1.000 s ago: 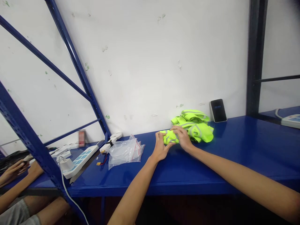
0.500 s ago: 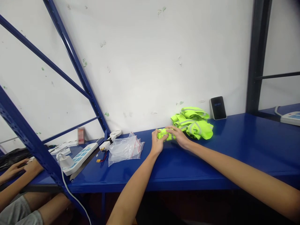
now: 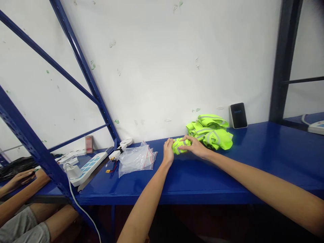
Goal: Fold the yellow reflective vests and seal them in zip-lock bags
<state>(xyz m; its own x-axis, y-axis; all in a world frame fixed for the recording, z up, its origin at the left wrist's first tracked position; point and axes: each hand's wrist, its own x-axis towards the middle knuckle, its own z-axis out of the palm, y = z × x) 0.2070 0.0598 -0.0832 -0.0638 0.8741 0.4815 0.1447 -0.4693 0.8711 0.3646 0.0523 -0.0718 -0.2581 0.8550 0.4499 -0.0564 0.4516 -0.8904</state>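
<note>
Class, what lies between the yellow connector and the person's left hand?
The head view shows clear plastic bags, then blue tabletop nearer the left hand.

The white wall [image 3: 152,67] is brightly and evenly lit, while the area beneath the table [image 3: 253,162], along the bottom of the frame, is sunk in near-black shadow. A soft sheen is reflected off the blue surface. The rolled fluorescent fabric [image 3: 178,145] near the centre is vividly rendered, its folds poorly resolved. The upper right corner is darkened and blurred; the right forearm [image 3: 265,187] is stretched toward the lower right edge. A reddish object [image 3: 88,144] at left is pixelated.
</note>
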